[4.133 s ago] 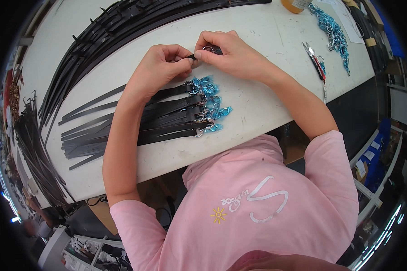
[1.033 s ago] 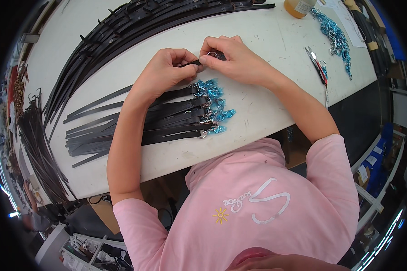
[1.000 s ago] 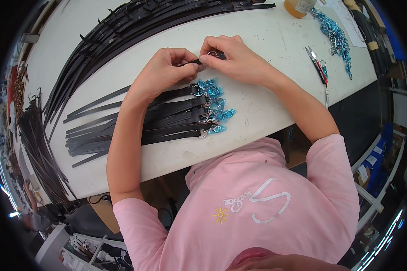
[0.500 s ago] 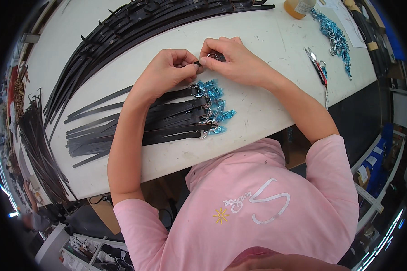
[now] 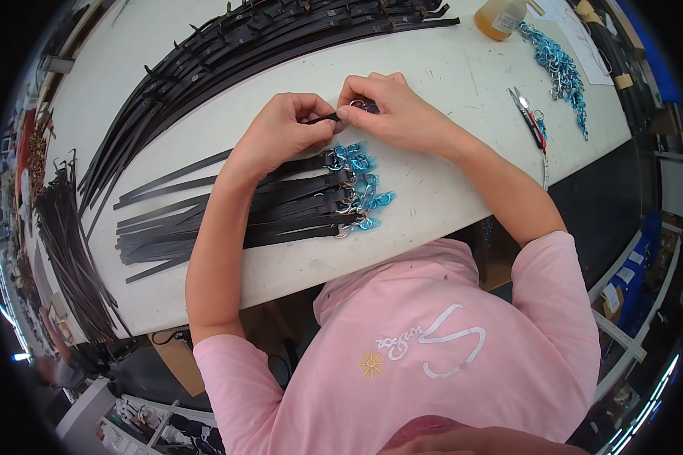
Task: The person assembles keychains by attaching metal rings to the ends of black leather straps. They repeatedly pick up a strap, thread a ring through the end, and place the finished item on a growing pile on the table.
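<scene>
Between both hands, above the white table, is a black strap (image 5: 325,119) with a silver ring (image 5: 359,104) at its end. My left hand (image 5: 292,130) pinches the strap between thumb and fingers. Close beside it, my right hand (image 5: 383,105) is closed around the ring end; its fingers partly hide the ring and strap tip. Just below the hands lies a row of black straps (image 5: 288,199) with silver metal hardware. Bunched at their right ends are shiny blue-wrapped rings (image 5: 364,182). My left forearm crosses over these straps.
A long bundle of black straps (image 5: 228,61) curves across the far table (image 5: 432,98). More dark straps (image 5: 72,250) hang over the left edge. At right lie red-handled snips (image 5: 530,121) and a pile of blue-wrapped rings (image 5: 558,64), near a bottle of amber liquid (image 5: 499,21).
The view has shifted slightly, so the table's contents sit a little lower. My hands have come slightly nearer to me, and more of the strap shows between their fingers.
</scene>
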Demonstrator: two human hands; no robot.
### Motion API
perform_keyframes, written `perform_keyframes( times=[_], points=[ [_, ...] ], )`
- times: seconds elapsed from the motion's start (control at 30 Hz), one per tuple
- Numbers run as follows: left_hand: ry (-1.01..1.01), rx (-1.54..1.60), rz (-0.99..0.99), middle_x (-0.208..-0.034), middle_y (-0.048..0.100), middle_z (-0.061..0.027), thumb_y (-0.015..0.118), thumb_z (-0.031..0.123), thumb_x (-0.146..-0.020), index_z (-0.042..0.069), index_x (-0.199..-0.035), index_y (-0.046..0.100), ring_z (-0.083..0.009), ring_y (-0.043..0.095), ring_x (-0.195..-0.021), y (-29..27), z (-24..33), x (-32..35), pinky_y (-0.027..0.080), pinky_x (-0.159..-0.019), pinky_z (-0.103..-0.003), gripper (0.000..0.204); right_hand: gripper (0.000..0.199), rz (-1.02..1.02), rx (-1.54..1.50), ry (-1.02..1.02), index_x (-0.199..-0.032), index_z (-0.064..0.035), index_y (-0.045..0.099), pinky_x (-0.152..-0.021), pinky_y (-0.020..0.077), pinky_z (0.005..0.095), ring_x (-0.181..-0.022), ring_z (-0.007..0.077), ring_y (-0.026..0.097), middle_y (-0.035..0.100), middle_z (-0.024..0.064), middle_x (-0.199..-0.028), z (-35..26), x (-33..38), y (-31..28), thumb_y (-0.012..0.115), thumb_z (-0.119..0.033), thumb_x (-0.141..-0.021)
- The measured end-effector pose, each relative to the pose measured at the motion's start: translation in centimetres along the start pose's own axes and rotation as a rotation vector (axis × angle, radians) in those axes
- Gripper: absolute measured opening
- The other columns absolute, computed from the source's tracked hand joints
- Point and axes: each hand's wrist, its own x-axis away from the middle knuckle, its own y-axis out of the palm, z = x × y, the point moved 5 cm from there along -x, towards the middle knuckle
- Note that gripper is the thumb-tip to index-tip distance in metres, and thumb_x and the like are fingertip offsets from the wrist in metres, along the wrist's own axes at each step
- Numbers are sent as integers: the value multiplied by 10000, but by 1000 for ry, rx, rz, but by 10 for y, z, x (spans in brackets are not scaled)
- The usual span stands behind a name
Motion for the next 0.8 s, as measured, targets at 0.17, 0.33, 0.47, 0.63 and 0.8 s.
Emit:
perform_keyframes(
  times=[0.17,0.33,0.47,0.63,0.8],
  points=[
    [137,-105,123,-797,684,-41,703,125,-874,-41,-1019,702,-102,620,-747,-6,4,10,502,-708,-266,221,204,0,-73,31,-988,-71,640,-931,395,375,-918,213,531,661,69,-908,3,-3,1,634,-273,-958],
    [478,-514,698,-812,688,-22,695,114,-918,2,-1021,715,-73,603,-706,-6,27,58,496,-671,-254,153,193,-69,-252,159,-992,-29,632,-833,453,311,-882,135,551,644,37,-894,-1,-5,-3,637,-221,-983],
    [128,244,447,-875,708,-19,659,154,-988,-3,-1070,712,-58,615,-714,24,-3,77,499,-650,-200,185,190,-17,-401,89,-992,-18,623,-785,464,277,-852,100,550,609,4,-889,-9,-2,-2,634,-208,-994],
    [417,-311,782,-905,704,-35,660,127,-980,9,-1175,700,-65,567,-690,20,28,91,447,-614,-205,231,202,-36,-445,91,-993,-15,623,-767,463,266,-826,92,543,589,-8,-877,-20,3,-3,638,-216,-993],
    [44,-211,299,-825,688,14,676,144,-964,4,-1146,723,-56,504,-647,3,30,54,413,-591,-215,234,204,-8,-357,-3,-962,6,644,-731,468,282,-782,109,568,644,30,-826,-29,4,-7,657,-198,-974]
  ],
)
